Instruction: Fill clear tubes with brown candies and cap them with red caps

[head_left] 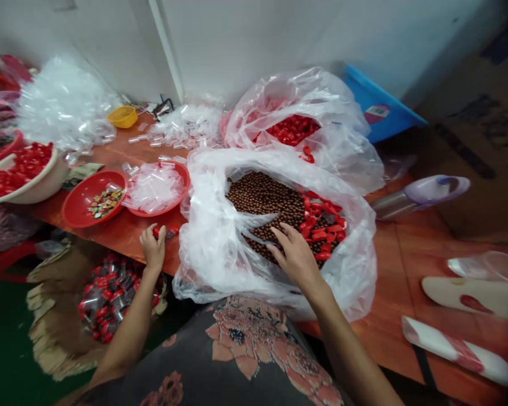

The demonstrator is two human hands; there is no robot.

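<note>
My left hand [153, 248] rests at the table's front edge, its fingertips on a small red plastic piece [163, 231]. Whether it grips the piece is hard to tell. My right hand [294, 258] reaches into a clear plastic bag [355, 270], fingers apart, its fingertips just over a heap of brown round beads [266, 200]. Red plastic pieces [322, 228] lie on the beads at the right of the bag. Behind it, a second clear bag [342, 129] holds more red pieces [293, 129].
The orange table [398, 270] also holds red plates [84, 200], a white bowl of red pieces [25, 175], and loose clear plastic sleeves [186, 125]. A sack of wrapped red items [110, 296] sits below the table's left edge. White and red wrappers [461, 344] lie at the right.
</note>
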